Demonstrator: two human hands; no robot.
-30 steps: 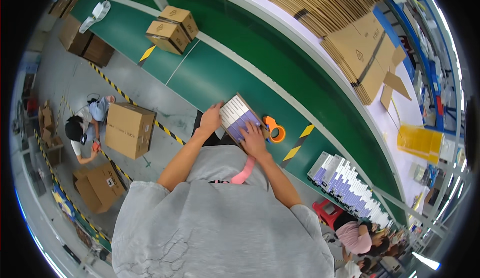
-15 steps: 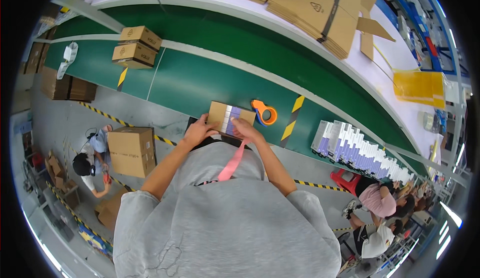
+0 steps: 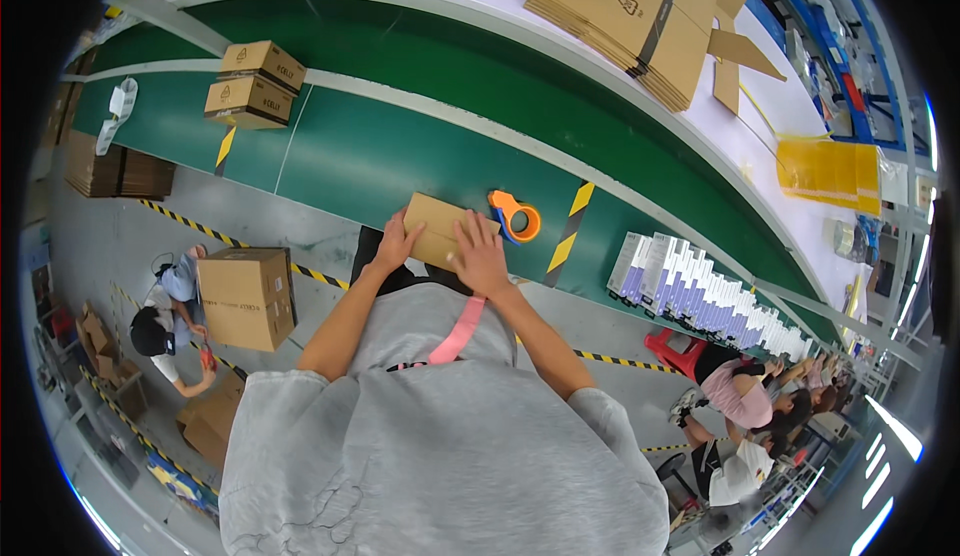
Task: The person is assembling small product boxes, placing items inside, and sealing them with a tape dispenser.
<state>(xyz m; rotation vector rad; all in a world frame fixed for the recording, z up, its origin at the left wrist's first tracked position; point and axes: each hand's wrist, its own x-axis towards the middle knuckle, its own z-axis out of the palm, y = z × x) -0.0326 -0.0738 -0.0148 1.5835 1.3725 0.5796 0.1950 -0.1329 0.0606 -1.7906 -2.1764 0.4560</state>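
Note:
A small brown cardboard box (image 3: 433, 218) lies at the near edge of the green bench, in front of my body. Its top flaps are folded over and a seam runs across it, so the contents are hidden. My left hand (image 3: 398, 243) grips the box's left side, fingers along the edge. Flat across the right part of the top lies my right hand (image 3: 482, 256), fingers stretched out. Just right of the box rests an orange and blue tape dispenser (image 3: 515, 218), touched by neither hand.
Two closed cartons (image 3: 250, 101) are stacked at the bench's left. Rows of white and purple boxes (image 3: 690, 286) stand to the right. Flattened cardboard (image 3: 620, 26) covers the upper shelf. A co-worker (image 3: 160, 326) is beside a large carton (image 3: 245, 296); other people sit at the right.
The box's flaps have come down over the purple and white boxes that showed inside. My right hand has gone from reaching in to lying flat on top.

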